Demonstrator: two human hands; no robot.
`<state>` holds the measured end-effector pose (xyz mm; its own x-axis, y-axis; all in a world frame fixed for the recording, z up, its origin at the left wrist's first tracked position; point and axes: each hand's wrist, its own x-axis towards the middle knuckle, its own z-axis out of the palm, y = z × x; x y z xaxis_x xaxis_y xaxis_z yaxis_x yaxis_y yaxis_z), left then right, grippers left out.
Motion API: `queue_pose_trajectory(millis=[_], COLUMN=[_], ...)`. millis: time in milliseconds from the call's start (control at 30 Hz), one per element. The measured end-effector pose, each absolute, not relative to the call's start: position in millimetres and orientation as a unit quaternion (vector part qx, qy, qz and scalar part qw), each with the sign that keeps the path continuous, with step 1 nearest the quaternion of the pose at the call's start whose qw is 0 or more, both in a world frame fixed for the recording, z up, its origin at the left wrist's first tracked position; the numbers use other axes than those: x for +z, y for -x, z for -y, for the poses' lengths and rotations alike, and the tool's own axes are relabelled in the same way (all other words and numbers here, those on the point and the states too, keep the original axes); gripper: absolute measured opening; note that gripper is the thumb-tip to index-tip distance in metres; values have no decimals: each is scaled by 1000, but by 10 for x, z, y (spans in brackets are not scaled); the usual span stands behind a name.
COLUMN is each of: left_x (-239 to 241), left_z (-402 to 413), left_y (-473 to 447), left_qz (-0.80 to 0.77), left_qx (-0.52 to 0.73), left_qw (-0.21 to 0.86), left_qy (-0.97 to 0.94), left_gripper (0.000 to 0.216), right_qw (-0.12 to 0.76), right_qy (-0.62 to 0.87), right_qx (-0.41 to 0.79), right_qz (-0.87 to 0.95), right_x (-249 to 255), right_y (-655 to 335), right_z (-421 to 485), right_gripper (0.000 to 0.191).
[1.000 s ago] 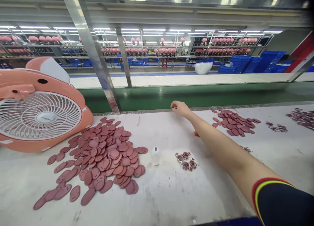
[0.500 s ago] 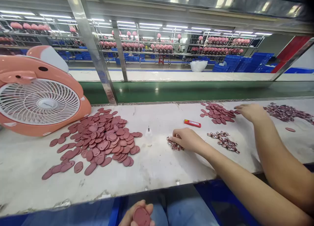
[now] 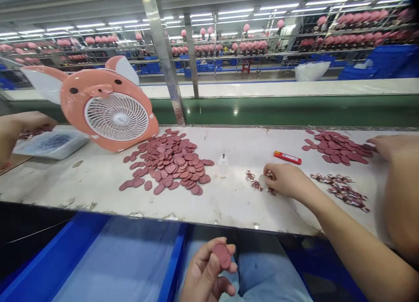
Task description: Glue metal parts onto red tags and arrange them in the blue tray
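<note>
My left hand [image 3: 204,278], low in the middle of the head view, pinches an oval maroon piece [image 3: 221,255] with tiny holes between thumb and fingers, above my lap. My right hand [image 3: 286,177] reaches across the table from the right. Its fingertips close together on small maroon-and-white pieces [image 3: 253,180]; exactly what is between them is partly hidden. Ahead of my left hand lies a large heap of similar oval pieces [image 3: 170,160]. A small clear bottle with a thin dark tip [image 3: 223,164] stands between the heap and my right hand.
A co-worker's arm [image 3: 401,184] reaches a second oval heap [image 3: 340,145] at right. More small pieces [image 3: 348,195] lie nearby. A red box [image 3: 287,157] lies behind my right hand. Left are a pink animal-shaped fan [image 3: 114,105], white tray [image 3: 70,147] and another person's hand [image 3: 31,123].
My view has swung left, bringing the tray and the left person's hand into sight. My left hand has risen with the oval piece. The small pieces by my right hand have been drawn apart.
</note>
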<state>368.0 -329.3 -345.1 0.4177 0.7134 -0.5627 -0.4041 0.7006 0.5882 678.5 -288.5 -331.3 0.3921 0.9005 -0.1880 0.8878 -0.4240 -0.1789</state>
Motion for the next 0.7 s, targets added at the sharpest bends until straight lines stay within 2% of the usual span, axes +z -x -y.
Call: queue_pose_trajectory(millis=[100,233,400,500,600,700], left_x=[-3459,-3446,-3448,-3440,-3417,-3403], left_z=[3331,3365,3380,3382,3382,3380], left_y=[-3672,-3662,-3666,-3669,-3673,-3674], left_qz=[-401,-378,-371,-377,-383,-392], left_qx=[335,337,334,333,333,324], left_qw=[832,841,845,842,841,846], left_qy=[-189,-189,-193,-195,-189,-159], left_gripper=[42,41,41,42,42,41], right_qw=[70,201,414,520,561,560], right_qy=[843,843,767,673,619,590], right_qx=[122,164,325,420,475,506], right_qz=[519,471,366,318,275,286], right_x=[-3351,-3380,-3366,-3355,-3363,-3357], right_y=[-6799,-6767,-6597,-6377,-6099,-5825], right_z=[2929,3071,3288,3411,3577,3774], right_gripper=[23,32,13,15,24,31])
